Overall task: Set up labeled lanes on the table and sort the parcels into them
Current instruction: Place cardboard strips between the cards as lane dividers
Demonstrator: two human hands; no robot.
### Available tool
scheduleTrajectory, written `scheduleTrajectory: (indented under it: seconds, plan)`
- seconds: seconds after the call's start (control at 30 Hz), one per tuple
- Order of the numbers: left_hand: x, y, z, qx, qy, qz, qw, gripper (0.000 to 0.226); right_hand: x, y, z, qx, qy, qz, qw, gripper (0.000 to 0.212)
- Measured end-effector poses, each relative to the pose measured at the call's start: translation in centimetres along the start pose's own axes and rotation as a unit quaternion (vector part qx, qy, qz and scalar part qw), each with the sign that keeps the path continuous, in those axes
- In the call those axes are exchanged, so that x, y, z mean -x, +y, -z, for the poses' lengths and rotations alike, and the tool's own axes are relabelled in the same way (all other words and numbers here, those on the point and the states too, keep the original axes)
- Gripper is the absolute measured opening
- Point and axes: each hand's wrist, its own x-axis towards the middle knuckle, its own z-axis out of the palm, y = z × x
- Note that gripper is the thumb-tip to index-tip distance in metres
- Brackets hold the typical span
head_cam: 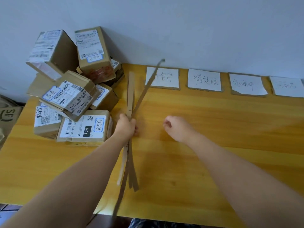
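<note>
Four label cards (pixel 204 79) line the far edge; left hand (pixel 126 125) grips cardboard strips (pixel 130 92), right hand (pixel 176 127) fisted empty.

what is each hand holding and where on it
The left hand grips a bundle of cardboard strips around the middle. The right hand is curled shut on nothing visible.

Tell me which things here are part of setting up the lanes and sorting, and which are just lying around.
Part of the job:
cardboard strips, gripped in the left hand
four handwritten labels along the wall
parcel pile
right hand, fisted, holding nothing visible

Lying about:
SF-marked box beside the table
</note>
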Motion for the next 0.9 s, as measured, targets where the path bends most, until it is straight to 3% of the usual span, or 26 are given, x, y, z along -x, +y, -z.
scheduleTrajectory:
  seconds: [0.17, 0.33, 0.6, 0.9]
  plan:
    - [4.7, 2.2, 0.8, 0.088, -0.054, -0.099, 0.990, 0.021, 0.9, -3.1, 1.1, -0.176, 0.058, 0.009, 0.983, 0.023]
    - [9.3, 5.7, 0.7, 0.131, -0.118, -0.171, 0.969, 0.046, 3.5, -5.1, 4.3, -0.368, 0.090, 0.012, 0.925, 0.019]
    - [13.9, 10.5, -0.5, 0.133, -0.141, -0.176, 0.965, 0.044, 7.3, -3.6, 9.6, -0.411, 0.139, 0.025, 0.900, 0.030]
    - [13.1, 10.2, -0.2, 0.111, -0.190, -0.210, 0.953, 0.040, 8.3, -5.2, 11.0, -0.463, 0.142, 0.052, 0.873, 0.019]
